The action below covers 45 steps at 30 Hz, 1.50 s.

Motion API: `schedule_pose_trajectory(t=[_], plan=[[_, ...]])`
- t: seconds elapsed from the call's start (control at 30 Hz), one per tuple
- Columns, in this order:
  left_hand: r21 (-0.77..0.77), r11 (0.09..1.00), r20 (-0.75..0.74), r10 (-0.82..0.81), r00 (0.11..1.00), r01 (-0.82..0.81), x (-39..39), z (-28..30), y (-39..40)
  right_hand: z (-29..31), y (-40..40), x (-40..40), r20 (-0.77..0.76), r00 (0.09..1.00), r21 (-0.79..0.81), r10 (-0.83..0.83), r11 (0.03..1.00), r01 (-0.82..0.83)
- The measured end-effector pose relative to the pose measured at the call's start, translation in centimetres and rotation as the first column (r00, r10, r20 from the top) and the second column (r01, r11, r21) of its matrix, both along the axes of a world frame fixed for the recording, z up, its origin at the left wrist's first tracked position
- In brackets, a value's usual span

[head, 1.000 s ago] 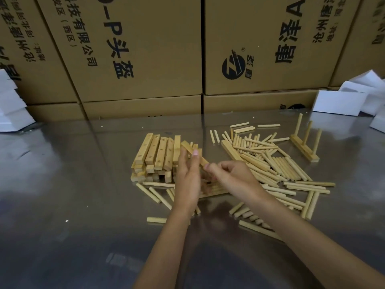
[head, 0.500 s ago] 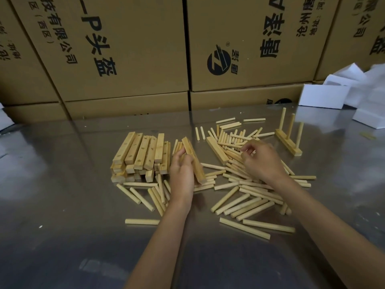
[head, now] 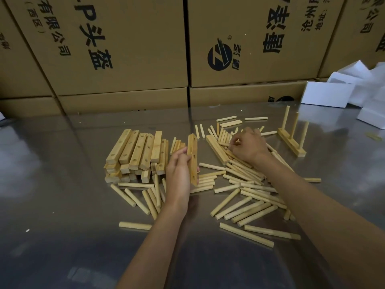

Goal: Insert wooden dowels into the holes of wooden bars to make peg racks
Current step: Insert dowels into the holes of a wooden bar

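Note:
My left hand (head: 178, 174) grips a wooden bar (head: 192, 158) with holes, held on edge above the metal table (head: 62, 205). To its left sits a stack of drilled bars (head: 135, 153). My right hand (head: 248, 147) is down in the pile of loose dowels (head: 245, 184), fingers curled and pinching a dowel there; the dowel is mostly hidden by the fingers. A single bar (head: 216, 150) lies just left of that hand. A finished peg rack (head: 291, 140) with three upright dowels stands at the right.
Cardboard boxes (head: 125, 49) form a wall along the table's far edge. White foam blocks (head: 333, 94) lie at the back right. More dowels (head: 135, 225) are scattered toward the front of the table.
My right hand moved from beside the left hand out to the dowel pile and closed on a dowel. My left hand turned the bar more upright.

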<state>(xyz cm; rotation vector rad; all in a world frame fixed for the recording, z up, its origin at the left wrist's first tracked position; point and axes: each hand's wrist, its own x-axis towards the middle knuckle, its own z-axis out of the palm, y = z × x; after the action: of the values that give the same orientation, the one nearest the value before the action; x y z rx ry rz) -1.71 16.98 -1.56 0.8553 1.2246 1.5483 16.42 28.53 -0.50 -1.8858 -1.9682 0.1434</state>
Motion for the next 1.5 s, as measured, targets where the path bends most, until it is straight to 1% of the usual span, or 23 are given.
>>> schedule_pose_trajectory(t=[0.1,0.17,0.2,0.27,0.37,0.4,0.43,0.5,0.53,0.57,0.6,0.63,0.77,0.8,0.9,0.93,0.97,1.0,1.07,1.13,1.23,1.37,1.5], plan=[[-0.023,0.999,0.028,-0.032,0.999,0.033,-0.2,0.3,-0.2,0.0,-0.9,0.0,-0.086,0.996,0.070,0.015,0.998,-0.009],[-0.036,0.997,0.019,-0.067,0.998,0.068,-0.3,0.6,-0.4,0.5,-2.3,0.0,-0.233,0.971,0.141,0.056,0.990,-0.023],[-0.042,0.995,0.018,-0.094,0.995,0.094,-0.4,0.8,-0.6,0.9,-3.4,0.0,-0.341,0.935,0.156,0.096,0.987,-0.045],[-0.049,0.985,0.054,-0.163,0.985,0.165,-0.6,1.1,-1.1,1.8,-5.9,-0.3,-0.545,0.821,0.135,0.172,0.984,-0.116],[-0.016,0.960,0.121,-0.276,0.954,0.280,-1.0,1.7,-1.8,2.8,-9.8,-0.9,-0.690,0.700,0.074,0.184,0.980,-0.186],[0.000,0.953,0.136,-0.300,0.944,0.303,-1.2,1.9,-2.1,3.0,-11.0,-1.0,-0.748,0.639,0.049,0.179,0.975,-0.217],[0.019,0.946,0.157,-0.321,0.934,0.323,-1.5,2.1,-2.4,3.1,-12.0,-1.2,-0.820,0.548,0.018,0.163,0.965,-0.261],[0.055,0.930,0.201,-0.366,0.909,0.363,-2.1,2.4,-2.9,3.3,-13.6,-1.7,-0.942,0.320,-0.025,0.100,0.931,-0.365],[0.064,0.924,0.217,-0.382,0.898,0.377,-2.5,2.4,-3.1,3.4,-14.1,-1.9,-0.973,0.220,-0.027,0.069,0.914,-0.404],[0.068,0.920,0.225,-0.392,0.892,0.387,-2.8,2.3,-3.4,3.4,-14.4,-2.0,-0.987,0.152,-0.021,0.049,0.905,-0.424],[0.069,0.915,0.228,-0.402,0.887,0.397,-3.0,2.1,-3.6,3.4,-14.7,-2.2,-0.992,0.119,-0.014,0.040,0.905,-0.426],[0.068,0.909,0.229,-0.415,0.881,0.410,-3.2,1.8,-3.9,3.4,-14.9,-2.4,-0.993,0.114,-0.012,0.039,0.911,-0.412],[0.022,0.866,0.141,-0.497,0.856,0.499,-2.7,1.6,-4.7,3.0,-15.5,-2.9,-0.975,0.216,-0.002,0.061,0.960,-0.279],[0.005,0.858,0.110,-0.512,0.852,0.514,-2.5,1.7,-4.8,2.9,-15.7,-2.9,-0.973,0.221,0.002,0.060,0.967,-0.255],[-0.028,0.846,0.032,-0.532,0.846,0.533,-1.9,2.1,-4.7,3.2,-16.1,-2.8,-0.982,0.144,0.082,0.120,0.966,-0.246],[-0.032,0.845,0.017,-0.533,0.846,0.534,-1.8,2.1,-4.7,3.3,-16.2,-2.8,-0.976,0.141,0.126,0.166,0.959,-0.255],[-0.028,0.846,0.007,-0.533,0.846,0.533,-1.6,2.1,-4.7,3.4,-16.3,-2.7,-0.962,0.171,0.162,0.211,0.951,-0.264],[-0.017,0.848,-0.001,-0.530,0.848,0.530,-1.5,2.2,-4.7,3.4,-16.4,-2.7,-0.940,0.231,0.186,0.251,0.945,-0.270],[0.009,0.858,-0.006,-0.513,0.858,0.514,-1.4,2.3,-4.7,3.2,-16.4,-2.7,-0.867,0.388,0.217,0.313,0.937,-0.273],[0.032,0.876,-0.009,-0.481,0.877,0.481,-1.4,2.4,-4.7,3.0,-16.4,-2.8,-0.779,0.509,0.244,0.366,0.925,-0.292],[0.047,0.906,-0.028,-0.420,0.907,0.421,-1.6,2.3,-4.8,2.6,-16.6,-2.9,-0.679,0.603,0.282,0.420,0.907,-0.314],[0.049,0.919,-0.062,-0.389,0.919,0.392,-1.9,2.4,-5.0,2.1,-16.8,-3.1,-0.535,0.710,0.344,0.458,0.886,-0.311],[0.041,0.930,-0.166,-0.354,0.921,0.365,-1.9,2.4,-5.2,2.3,-16.8,-2.9,-0.295,0.818,0.442,0.494,0.830,-0.342]])
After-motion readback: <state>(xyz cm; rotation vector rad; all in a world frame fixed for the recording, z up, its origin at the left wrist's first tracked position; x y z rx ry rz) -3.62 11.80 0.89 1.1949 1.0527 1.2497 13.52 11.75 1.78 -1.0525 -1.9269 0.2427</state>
